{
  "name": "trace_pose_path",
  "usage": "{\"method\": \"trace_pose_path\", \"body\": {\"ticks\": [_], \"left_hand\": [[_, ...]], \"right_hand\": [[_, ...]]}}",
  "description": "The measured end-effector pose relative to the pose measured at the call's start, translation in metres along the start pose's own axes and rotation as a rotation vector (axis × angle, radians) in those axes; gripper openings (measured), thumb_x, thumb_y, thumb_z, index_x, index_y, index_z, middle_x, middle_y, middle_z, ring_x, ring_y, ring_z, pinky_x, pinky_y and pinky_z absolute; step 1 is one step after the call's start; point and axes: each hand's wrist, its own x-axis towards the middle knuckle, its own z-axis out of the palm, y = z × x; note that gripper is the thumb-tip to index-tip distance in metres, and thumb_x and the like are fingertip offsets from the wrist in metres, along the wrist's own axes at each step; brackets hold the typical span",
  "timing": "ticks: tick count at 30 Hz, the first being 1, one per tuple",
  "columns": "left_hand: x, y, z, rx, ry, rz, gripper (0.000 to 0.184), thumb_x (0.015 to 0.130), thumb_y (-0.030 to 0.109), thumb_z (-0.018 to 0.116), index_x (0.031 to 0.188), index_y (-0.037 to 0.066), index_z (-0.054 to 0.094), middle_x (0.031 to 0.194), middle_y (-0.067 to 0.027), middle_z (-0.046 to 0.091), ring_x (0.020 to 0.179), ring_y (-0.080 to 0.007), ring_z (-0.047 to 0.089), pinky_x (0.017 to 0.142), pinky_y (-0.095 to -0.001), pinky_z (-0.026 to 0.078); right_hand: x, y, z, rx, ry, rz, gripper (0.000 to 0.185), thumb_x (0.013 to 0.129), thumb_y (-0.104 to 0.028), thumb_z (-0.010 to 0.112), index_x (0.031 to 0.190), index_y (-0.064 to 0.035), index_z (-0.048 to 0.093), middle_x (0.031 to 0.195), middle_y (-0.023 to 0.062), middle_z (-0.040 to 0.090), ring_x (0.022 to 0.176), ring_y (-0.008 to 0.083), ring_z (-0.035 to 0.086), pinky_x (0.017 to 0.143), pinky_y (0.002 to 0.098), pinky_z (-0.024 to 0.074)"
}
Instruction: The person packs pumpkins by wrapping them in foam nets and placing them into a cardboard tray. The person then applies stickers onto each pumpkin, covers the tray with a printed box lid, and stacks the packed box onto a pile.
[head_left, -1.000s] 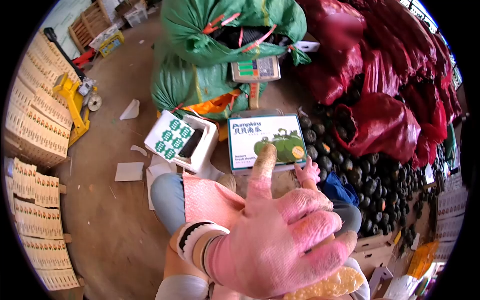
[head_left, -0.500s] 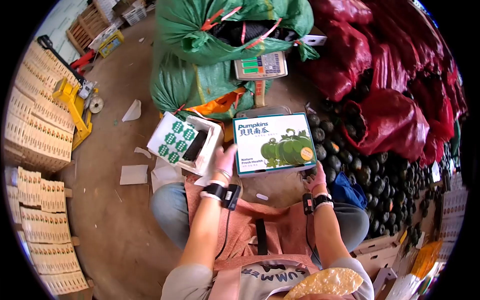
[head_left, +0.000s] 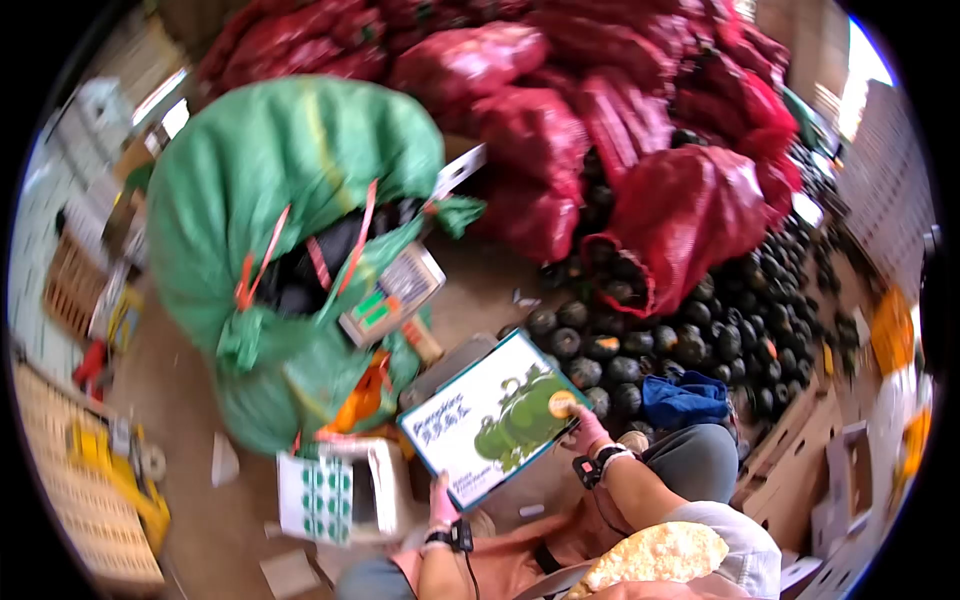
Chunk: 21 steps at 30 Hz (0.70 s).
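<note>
A white and green pumpkin carton point(head_left: 462, 410), printed with "Pumpkins" and green pumpkins, is in front of me between both hands. My left hand point(head_left: 442, 502) is closed on its near left edge. At its right end, my right hand point(head_left: 585, 432) grips the corner. The grey platform of a scale point(head_left: 440, 372) shows behind the carton; whether the two touch I cannot tell. To the left, a sheet of green stickers point(head_left: 326, 500) lies on an open white box point(head_left: 388, 485) with something dark inside.
Loose dark green pumpkins point(head_left: 690, 345) cover the floor at right, below red mesh sacks point(head_left: 690, 215). A large green sack point(head_left: 300, 150) stands behind the scale's display point(head_left: 378, 308). Blue cloth point(head_left: 685, 398) lies near my right knee. Brown cartons point(head_left: 795, 455) stand at far right.
My view has swung right, showing more red sacks and pumpkins. The carton has turned, its right end now higher in view. My right hand has closed on its right corner; my left still holds it.
</note>
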Motion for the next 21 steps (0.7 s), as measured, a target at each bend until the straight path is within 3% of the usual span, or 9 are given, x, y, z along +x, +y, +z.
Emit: {"method": "trace_pose_path", "body": {"ticks": [3, 5, 8, 9, 11, 14, 15, 17, 21], "left_hand": [[0.012, 0.002, -0.016, -0.111, -0.085, -0.075, 0.048, 0.09, 0.031, 0.05, 0.125, -0.003, 0.047, 0.117, -0.0173, 0.06, 0.101, -0.0287, 0.062, 0.09, -0.0405, 0.049], [-0.028, 0.03, 0.042, -0.168, -0.11, -0.105, 0.059, 0.083, 0.036, 0.055, 0.127, -0.002, 0.046, 0.117, -0.017, 0.06, 0.103, -0.0304, 0.061, 0.09, -0.0431, 0.048], [-0.047, 0.038, 0.087, -0.121, -0.133, -0.059, 0.062, 0.081, 0.038, 0.057, 0.128, -0.001, 0.045, 0.119, -0.0163, 0.058, 0.107, -0.0287, 0.058, 0.092, -0.0434, 0.046], [-0.045, 0.037, 0.095, -0.092, -0.145, -0.04, 0.064, 0.081, 0.04, 0.058, 0.128, -0.001, 0.045, 0.121, -0.0151, 0.058, 0.108, -0.0272, 0.057, 0.093, -0.0432, 0.045], [-0.047, 0.044, 0.119, -0.001, -0.19, -0.059, 0.064, 0.082, 0.04, 0.057, 0.129, -0.001, 0.044, 0.121, -0.0152, 0.057, 0.109, -0.0277, 0.057, 0.093, -0.0437, 0.045], [-0.053, 0.051, 0.17, 0.17, -0.302, -0.126, 0.064, 0.083, 0.042, 0.056, 0.13, 0.0, 0.043, 0.123, -0.0154, 0.056, 0.11, -0.0286, 0.056, 0.094, -0.0446, 0.045], [-0.057, 0.05, 0.188, 0.226, -0.365, -0.16, 0.065, 0.083, 0.042, 0.056, 0.13, 0.0, 0.043, 0.123, -0.0155, 0.056, 0.11, -0.0288, 0.056, 0.094, -0.0449, 0.045], [-0.065, 0.048, 0.226, 0.347, -0.501, -0.223, 0.065, 0.084, 0.043, 0.055, 0.131, 0.0, 0.042, 0.124, -0.0156, 0.055, 0.111, -0.0294, 0.055, 0.094, -0.0455, 0.045], [-0.104, 0.023, 0.32, 0.577, -0.876, -0.337, 0.065, 0.085, 0.044, 0.053, 0.133, 0.001, 0.04, 0.126, -0.0158, 0.054, 0.113, -0.0305, 0.054, 0.095, -0.0466, 0.046]], "right_hand": [[0.021, 0.0, -0.009, 0.026, -0.115, -0.053, 0.039, 0.072, -0.034, 0.071, 0.106, -0.0177, 0.061, 0.107, 0.0048, 0.062, 0.105, 0.0233, 0.055, 0.095, 0.0528, 0.0372], [0.036, -0.011, -0.004, 0.06, -0.009, -0.16, 0.048, 0.069, -0.032, 0.072, 0.107, -0.0062, 0.061, 0.105, 0.0116, 0.063, 0.087, 0.0257, 0.062, 0.075, 0.0431, 0.0504], [-0.025, -0.062, 0.024, 0.049, 0.254, -0.231, 0.048, 0.065, -0.028, 0.074, 0.105, -0.0043, 0.064, 0.101, 0.0105, 0.062, 0.089, 0.0247, 0.061, 0.076, 0.0402, 0.0498], [-0.087, -0.082, 0.044, 0.083, 0.246, -0.331, 0.044, 0.064, -0.027, 0.074, 0.101, -0.0052, 0.065, 0.101, 0.0097, 0.062, 0.085, 0.0236, 0.06, 0.072, 0.0397, 0.0495], [-0.099, -0.1, 0.027, 0.125, 0.135, -0.602, 0.04, 0.064, -0.026, 0.075, 0.097, -0.004, 0.066, 0.093, 0.0081, 0.06, 0.077, 0.0212, 0.057, 0.066, 0.0368, 0.0476], [-0.202, -0.131, 0.009, 0.06, 0.279, -0.872, 0.048, 0.067, -0.025, 0.075, 0.103, -0.0023, 0.056, 0.082, 0.005, 0.054, 0.069, 0.0158, 0.052, 0.06, 0.0332, 0.0438], [-0.238, -0.142, -0.004, 0.127, 0.303, -0.837, 0.051, 0.068, -0.026, 0.075, 0.106, -0.0024, 0.051, 0.081, 0.0043, 0.052, 0.068, 0.0147, 0.051, 0.059, 0.0332, 0.0433], [-0.327, -0.139, -0.017, 0.178, 0.372, -1.085, 0.061, 0.068, -0.027, 0.076, 0.112, -0.0024, 0.043, 0.083, 0.0047, 0.051, 0.069, 0.0149, 0.051, 0.056, 0.0335, 0.0424], [-0.466, -0.088, -0.052, 0.198, 0.393, -1.81, 0.068, 0.069, -0.024, 0.075, 0.121, 0.0005, 0.038, 0.108, 0.0078, 0.052, 0.098, 0.0154, 0.05, 0.083, 0.0319, 0.0441]]}}
